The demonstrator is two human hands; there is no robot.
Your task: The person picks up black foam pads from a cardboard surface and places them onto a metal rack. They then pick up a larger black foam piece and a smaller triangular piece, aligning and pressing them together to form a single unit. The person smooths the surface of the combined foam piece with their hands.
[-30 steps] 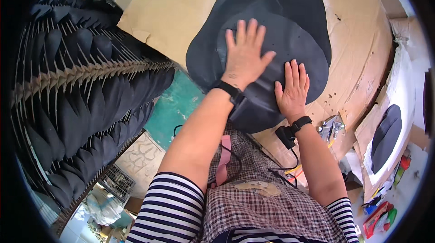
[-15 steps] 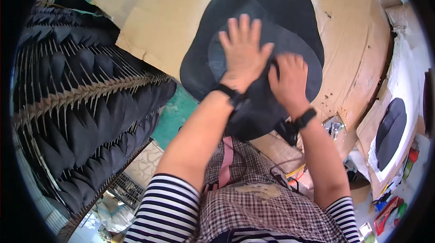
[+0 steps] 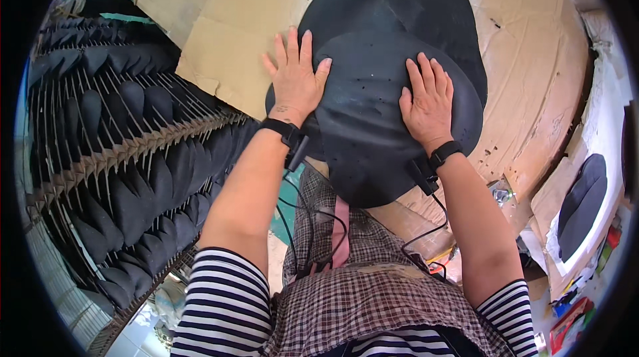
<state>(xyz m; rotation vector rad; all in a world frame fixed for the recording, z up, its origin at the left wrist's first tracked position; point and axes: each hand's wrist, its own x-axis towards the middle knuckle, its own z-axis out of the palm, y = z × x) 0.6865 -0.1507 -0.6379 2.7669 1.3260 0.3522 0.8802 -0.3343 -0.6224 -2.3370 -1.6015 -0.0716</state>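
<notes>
Several large black sheet pieces with rounded lobed outlines lie overlapping on a cardboard-covered table in front of me. The top piece [image 3: 373, 91] has shallow wrinkles and a few small specks; its near end reaches toward my apron. Under it, a second piece [image 3: 343, 11] shows at the far left and a third piece [image 3: 439, 7] at the far right. My left hand [image 3: 294, 85] is open, fingers spread, lying at the left edge of the stack. Flat on the right part of the top piece rests my right hand [image 3: 429, 104], also open, with nothing held.
On the left stands a rack [image 3: 133, 137] with many black rounded pieces hung on thin rods. Brown cardboard [image 3: 226, 44] covers the table. At the right, a white-edged board carries small black oval pieces [image 3: 582, 207]. Cables [image 3: 442, 217] run from both wrist devices.
My left hand has moved left, from the middle of the stack to its edge. The right hand has flattened out from a curled pose. The top piece now lies more spread out.
</notes>
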